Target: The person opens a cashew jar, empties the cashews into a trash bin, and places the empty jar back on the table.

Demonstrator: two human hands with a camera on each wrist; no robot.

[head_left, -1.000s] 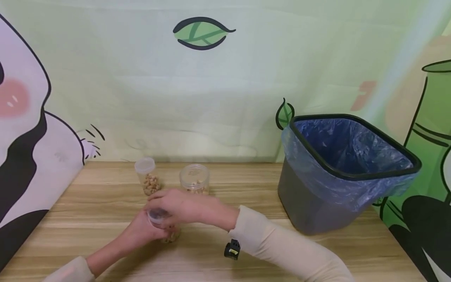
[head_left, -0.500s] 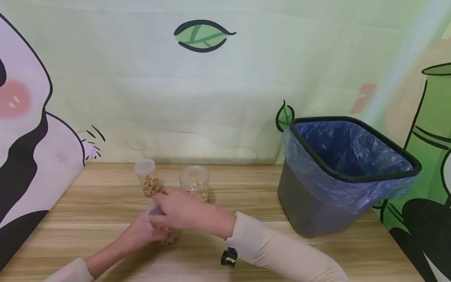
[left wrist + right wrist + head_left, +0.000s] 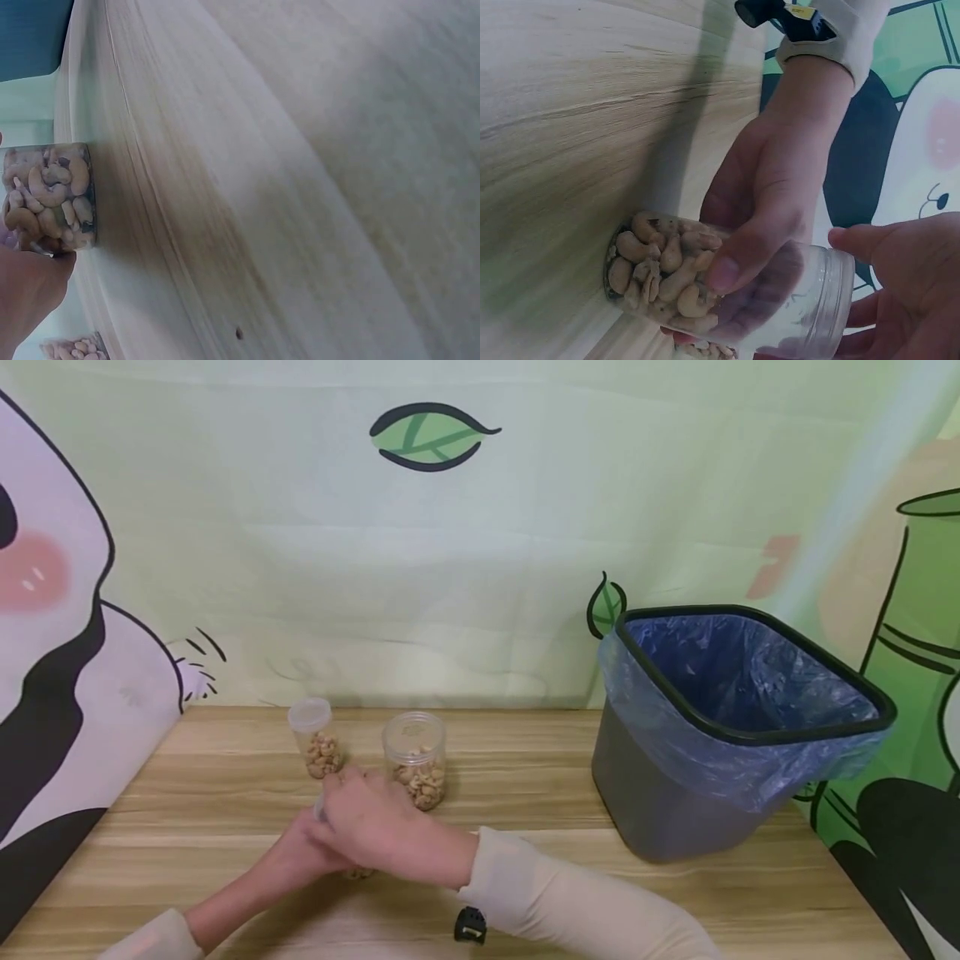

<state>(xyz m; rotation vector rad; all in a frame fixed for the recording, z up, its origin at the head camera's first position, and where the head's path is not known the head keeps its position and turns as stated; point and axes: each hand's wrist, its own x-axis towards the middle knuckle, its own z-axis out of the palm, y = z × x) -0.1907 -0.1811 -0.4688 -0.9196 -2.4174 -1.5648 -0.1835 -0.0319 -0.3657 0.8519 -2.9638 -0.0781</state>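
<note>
While the grey bin, lined with a blue bag, takes up one side of the wooden tabletop, two lidded jars of cashews stand well apart from it on its left. The wide jar is the closer of the two to the bin; the narrow jar sits farther left of it. Between the bin and the hands comes the right forearm in its pale sleeve, and in the head view the right hand hides most of a third jar.

That third, clear jar is also well left of the bin, nearer the person than the other two, with cashews filling its lower part. It lies inside the grasp of the left hand, thumb on one side and fingers behind. The right hand grips its top end, thumb against the rim; whether a lid is on cannot be told.
</note>
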